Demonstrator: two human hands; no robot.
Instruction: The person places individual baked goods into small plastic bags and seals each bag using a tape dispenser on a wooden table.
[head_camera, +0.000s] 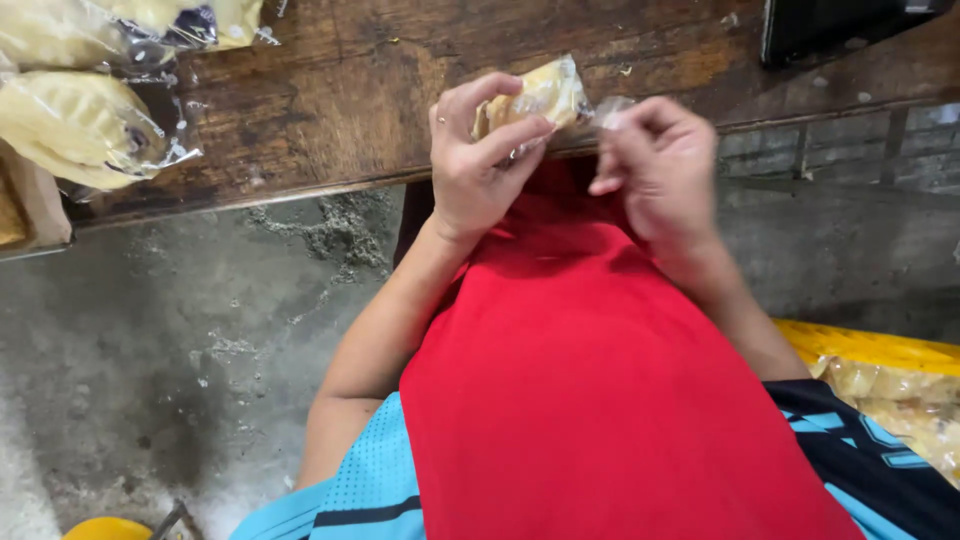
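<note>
At table (330, 110) edge, 12 o'clock in head view: L hand (475, 165) fingers clamp small wrapped pastry (540, 95), long axis toward 2 o'clock. R hand (660, 165) pinches wrapper's clear tail (610, 108) at 3 o'clock of pastry. Bagged pastries (85, 125) lie at 10 o'clock.

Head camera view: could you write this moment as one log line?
left hand: holds small clear bag of yellow food | right hand: pinches the bag's open end | below: wooden table | far left: filled bags
</note>
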